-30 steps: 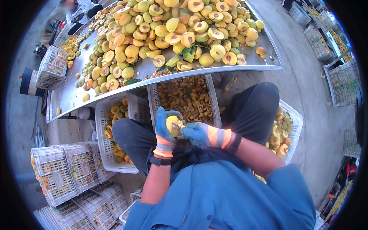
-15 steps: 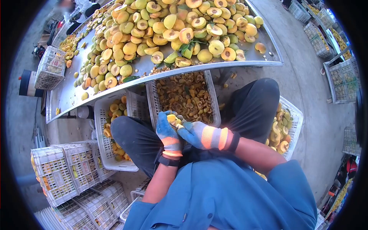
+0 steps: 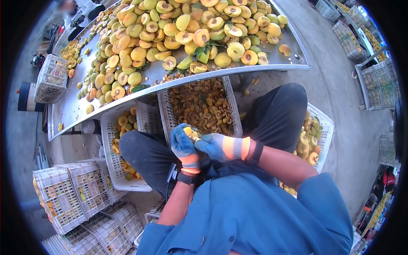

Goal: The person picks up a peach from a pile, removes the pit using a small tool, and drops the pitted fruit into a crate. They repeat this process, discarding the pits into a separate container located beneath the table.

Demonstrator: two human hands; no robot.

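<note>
In a blue, grey and orange work glove, my left hand [image 3: 183,143] is closed around a yellow apricot piece [image 3: 189,133]. My right hand [image 3: 216,146], gloved alike, is closed with its fingertips against that piece; whatever it may grip is hidden. Both hands are over my lap, just in front of a white crate [image 3: 163,111] with brownish fruit scraps and stones. Above it, a metal table [image 3: 170,84] bears a large heap of halved apricots [image 3: 185,37], with a few green leaves among them.
White crates of apricot halves flank my legs: a left crate [image 3: 109,158] and a right crate [image 3: 326,142]. Filled crates [image 3: 70,193] are stacked at lower left. Another crate [image 3: 52,78] stands beyond the table's left end, near a seated person [image 3: 85,12]. More crates [image 3: 376,83] line the right.
The view has shifted a little, so the table and crates appear slightly further left and up. My hands stay together at the apricot piece, with the fingers slightly rearranged.
</note>
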